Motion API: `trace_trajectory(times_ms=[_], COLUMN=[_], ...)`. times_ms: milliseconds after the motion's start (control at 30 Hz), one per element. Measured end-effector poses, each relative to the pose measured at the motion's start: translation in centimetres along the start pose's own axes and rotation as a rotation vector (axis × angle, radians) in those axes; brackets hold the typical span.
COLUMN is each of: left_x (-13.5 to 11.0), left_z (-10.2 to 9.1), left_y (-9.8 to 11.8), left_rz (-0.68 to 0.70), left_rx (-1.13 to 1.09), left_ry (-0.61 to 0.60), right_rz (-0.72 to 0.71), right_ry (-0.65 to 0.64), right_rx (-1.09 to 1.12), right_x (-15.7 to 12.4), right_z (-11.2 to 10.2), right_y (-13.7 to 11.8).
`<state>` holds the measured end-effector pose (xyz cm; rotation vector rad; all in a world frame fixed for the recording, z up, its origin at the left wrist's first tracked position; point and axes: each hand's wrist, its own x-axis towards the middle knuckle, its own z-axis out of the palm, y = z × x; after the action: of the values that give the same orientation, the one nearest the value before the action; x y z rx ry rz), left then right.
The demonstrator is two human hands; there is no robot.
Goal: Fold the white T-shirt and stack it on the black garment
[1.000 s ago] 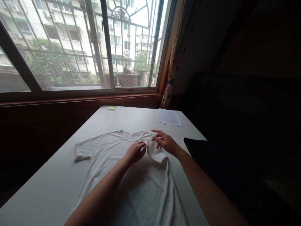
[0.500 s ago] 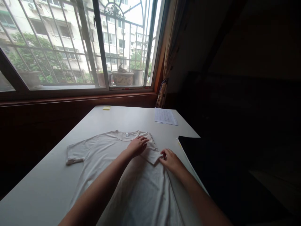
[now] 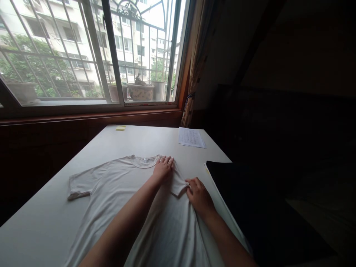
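Observation:
A cream T-shirt (image 3: 116,185) lies flat on the white table (image 3: 41,230), its collar pointing toward the window. Its right sleeve (image 3: 178,185) is folded in over the body. My left hand (image 3: 162,168) rests flat on the shoulder just right of the collar, fingers stretched out. My right hand (image 3: 198,194) lies on the shirt beside the folded sleeve's edge, fingers curled and touching the cloth. The left sleeve (image 3: 80,183) sticks out to the side.
A printed sheet of paper (image 3: 190,138) lies at the table's far right, and a yellow sticky pad (image 3: 120,128) near the far edge. A dark surface (image 3: 250,200) overlaps the table's right side. The window sill with flower pots (image 3: 140,91) lies beyond.
My right hand came down from the shoulder to the folded sleeve's edge. My left hand slid forward and flattened on the shoulder. The view shifted rightward.

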<state>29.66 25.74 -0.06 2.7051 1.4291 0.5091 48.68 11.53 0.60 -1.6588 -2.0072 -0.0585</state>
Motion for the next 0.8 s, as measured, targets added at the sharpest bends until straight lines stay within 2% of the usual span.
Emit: trace_trajectory(times_ms=[67, 167, 433, 800], left_x=[0.1, 0.2, 1.6, 3.7], left_z=[0.0, 0.2, 0.9, 0.3], left_y=[0.0, 0.0, 0.3, 1.0], left_rz=[0.03, 0.055, -0.015, -0.27], left_rx=[0.002, 0.0, -0.008, -0.103], left_ry=[0.002, -0.004, 0.013, 0.092], right_rz=[-0.066, -0.082, -0.086, -0.071], right_ry=[-0.004, -0.013, -0.027, -0.034], right_rx=[-0.024, -0.045, -0.006, 0.056], right_x=[0.0, 0.1, 0.2, 0.1], right_z=[-0.3, -0.7, -0.9, -0.6], right_y=[-0.2, -0.4, 0.0, 0.5])
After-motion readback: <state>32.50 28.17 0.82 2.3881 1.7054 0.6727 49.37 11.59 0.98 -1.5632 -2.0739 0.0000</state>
